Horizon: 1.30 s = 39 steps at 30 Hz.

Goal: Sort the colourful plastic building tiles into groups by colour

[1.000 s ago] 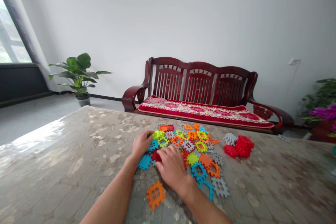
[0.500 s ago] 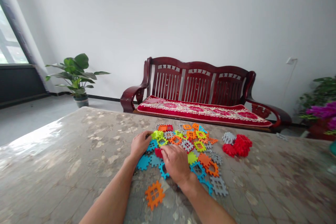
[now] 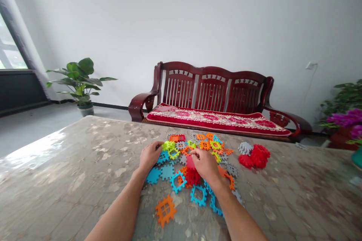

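Note:
A loose pile of toothed plastic building tiles in several colours lies on the table before me. My left hand (image 3: 151,157) rests at the pile's left edge, fingers loosely apart, beside a lime green tile (image 3: 169,145) and a blue window tile (image 3: 163,157). Over the middle of the pile, my right hand (image 3: 207,165) pinches a flat red tile (image 3: 190,162) between thumb and fingers. Just under it sit more red tiles (image 3: 193,177). Nearer me lie blue frame tiles (image 3: 178,182) and one orange window tile (image 3: 165,210) apart from the pile.
To the right, a separate heap of red tiles (image 3: 260,156) stands with a grey stack (image 3: 245,148) touching it. A patterned cloth covers the table (image 3: 70,180). Behind it is a wooden bench (image 3: 212,90) with a red cushion. Potted plants (image 3: 82,79) flank the room.
My right hand has moved right and slightly away from me, with a red tile now in its grip. Red tiles and a blue frame tile show where it was. The left hand stays put.

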### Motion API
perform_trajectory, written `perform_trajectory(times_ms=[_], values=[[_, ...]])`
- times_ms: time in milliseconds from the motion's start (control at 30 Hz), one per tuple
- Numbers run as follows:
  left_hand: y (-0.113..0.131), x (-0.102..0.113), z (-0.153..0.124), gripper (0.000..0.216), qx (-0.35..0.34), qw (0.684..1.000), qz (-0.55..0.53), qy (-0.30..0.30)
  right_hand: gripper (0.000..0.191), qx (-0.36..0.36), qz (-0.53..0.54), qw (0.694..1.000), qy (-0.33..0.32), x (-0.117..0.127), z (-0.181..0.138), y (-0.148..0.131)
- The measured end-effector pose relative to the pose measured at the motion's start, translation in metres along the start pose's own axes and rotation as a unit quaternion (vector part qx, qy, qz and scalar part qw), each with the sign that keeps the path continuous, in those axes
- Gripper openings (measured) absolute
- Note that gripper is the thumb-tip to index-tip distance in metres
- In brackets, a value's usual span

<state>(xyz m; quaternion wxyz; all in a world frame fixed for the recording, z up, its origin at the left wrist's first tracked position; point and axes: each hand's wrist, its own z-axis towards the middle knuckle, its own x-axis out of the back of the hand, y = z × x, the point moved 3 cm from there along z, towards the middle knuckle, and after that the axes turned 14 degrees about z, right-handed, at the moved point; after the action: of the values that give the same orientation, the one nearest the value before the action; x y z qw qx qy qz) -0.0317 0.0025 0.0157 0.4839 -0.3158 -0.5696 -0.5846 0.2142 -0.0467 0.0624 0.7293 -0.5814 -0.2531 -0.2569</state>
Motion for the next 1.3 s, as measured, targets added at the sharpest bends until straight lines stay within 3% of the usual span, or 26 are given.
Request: perform_trajectory(times_ms=[600, 833, 967, 1300], values=[[-0.002, -0.002, 0.001, 0.036, -0.006, 1.000, -0.009, -0.006, 0.025, 0.002, 0.050, 0.997, -0.066, -0.005, 0.004, 0.016], [-0.002, -0.003, 0.002, 0.039, -0.003, 1.000, 0.003, -0.008, 0.060, 0.057, 0.006, 0.982, -0.178, 0.007, -0.001, 0.015], [-0.001, -0.001, 0.000, 0.038, -0.002, 1.000, 0.011, -0.002, 0.058, 0.079, -0.038, 0.978, -0.190, 0.009, -0.006, 0.007], [-0.002, -0.002, 0.001, 0.036, -0.005, 1.000, 0.002, -0.007, 0.058, 0.042, 0.036, 0.978, -0.202, 0.018, 0.003, 0.015]])
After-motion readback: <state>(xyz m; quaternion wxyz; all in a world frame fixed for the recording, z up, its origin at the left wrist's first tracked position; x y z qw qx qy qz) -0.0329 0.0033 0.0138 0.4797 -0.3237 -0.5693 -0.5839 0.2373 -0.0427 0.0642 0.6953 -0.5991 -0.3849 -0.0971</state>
